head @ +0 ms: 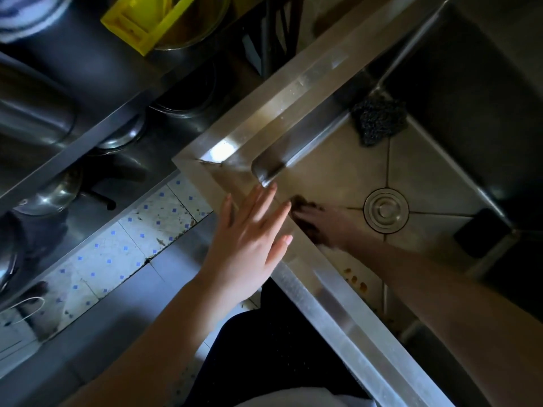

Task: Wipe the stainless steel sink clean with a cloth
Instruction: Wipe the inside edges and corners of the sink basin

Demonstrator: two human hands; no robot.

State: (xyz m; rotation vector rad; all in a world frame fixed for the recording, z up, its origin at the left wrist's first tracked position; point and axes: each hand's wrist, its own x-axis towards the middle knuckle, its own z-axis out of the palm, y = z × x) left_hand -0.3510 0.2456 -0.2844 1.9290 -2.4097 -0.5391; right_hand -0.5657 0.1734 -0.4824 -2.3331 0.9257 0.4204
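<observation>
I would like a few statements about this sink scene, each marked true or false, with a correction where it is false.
1. The left hand has straight, spread fingers. True.
2. The right hand is outside the sink. False: it is down in the basin, beside the drain.
3. The dark scouring pad covers the drain. False: it lies at the basin's far edge, apart from the drain.
4. The yellow plastic piece is outside the sink. True.

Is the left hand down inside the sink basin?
No, the left hand is spread over the sink rim at its corner; only the right hand reaches into the basin.
</observation>
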